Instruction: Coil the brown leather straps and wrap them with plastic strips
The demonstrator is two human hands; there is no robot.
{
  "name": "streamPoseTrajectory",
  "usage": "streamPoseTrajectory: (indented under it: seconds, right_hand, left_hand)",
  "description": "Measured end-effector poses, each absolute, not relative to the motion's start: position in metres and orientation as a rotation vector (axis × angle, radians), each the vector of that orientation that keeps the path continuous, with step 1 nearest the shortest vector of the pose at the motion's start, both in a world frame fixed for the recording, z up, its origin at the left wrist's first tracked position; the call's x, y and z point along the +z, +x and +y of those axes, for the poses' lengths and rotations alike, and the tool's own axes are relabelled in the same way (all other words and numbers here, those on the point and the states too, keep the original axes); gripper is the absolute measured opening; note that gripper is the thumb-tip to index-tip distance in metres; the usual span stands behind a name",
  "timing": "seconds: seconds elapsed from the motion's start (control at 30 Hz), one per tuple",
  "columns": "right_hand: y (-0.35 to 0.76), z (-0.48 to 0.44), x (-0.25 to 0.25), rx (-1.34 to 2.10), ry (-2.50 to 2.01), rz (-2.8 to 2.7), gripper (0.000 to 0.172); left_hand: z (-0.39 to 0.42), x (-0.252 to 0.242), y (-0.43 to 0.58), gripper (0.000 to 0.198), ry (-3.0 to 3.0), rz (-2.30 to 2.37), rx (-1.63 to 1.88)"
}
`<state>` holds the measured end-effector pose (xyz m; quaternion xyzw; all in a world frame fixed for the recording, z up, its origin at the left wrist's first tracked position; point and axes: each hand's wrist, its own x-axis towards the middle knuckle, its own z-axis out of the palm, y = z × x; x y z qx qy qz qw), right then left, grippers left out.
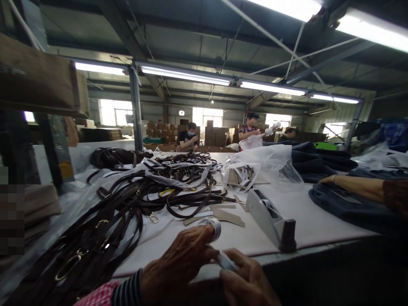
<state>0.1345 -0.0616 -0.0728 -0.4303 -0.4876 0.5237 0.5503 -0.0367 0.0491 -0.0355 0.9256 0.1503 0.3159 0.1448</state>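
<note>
My left hand [181,255] is closed, with a small shiny, pale coil [215,228] at its thumb and forefinger; what the coil is made of I cannot make out. Below it, my right hand [247,278] pinches a pale grey-white strip [227,261], whose other end meets the left fingers. Both hands are over the front edge of the white table [315,221]. Just beyond them lie flat beige pieces [228,216]. A grey tape dispenser [263,216] stands to the right. Dark brown straps [127,199] with gold-coloured clasps are heaped on the left.
Clear plastic bags [270,163] lie behind the dispenser, one over beige and white strips [239,176]. At the right, another person's arm [360,185] reaches onto a dark blue bag [344,202]. Co-workers [188,138] are farther back. A metal post [137,114] rises at the left.
</note>
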Motion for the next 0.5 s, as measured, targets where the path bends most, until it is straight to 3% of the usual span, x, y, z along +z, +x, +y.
streamPoseTrajectory:
  seconds: [0.13,0.27,0.37,0.5]
  right_hand:
    - [0.176,-0.044,-0.044,1.082,-1.159,-1.255,0.051]
    - [0.176,-0.023,-0.033,0.68,-1.182,-1.478,0.028]
    - [0.151,-0.018,-0.038,0.467,-1.109,-1.451,0.035]
    - [0.105,-0.02,-0.055,0.442,-1.066,-1.17,0.048]
  left_hand:
    - [0.031,-0.042,-0.048,0.025,2.623,0.642,0.661]
    - [0.019,-0.021,-0.04,0.039,1.972,0.725,0.557]
    - [0.021,0.003,-0.028,0.046,1.524,0.638,0.569]
    - [0.027,0.041,-0.01,0.049,1.239,0.507,0.742]
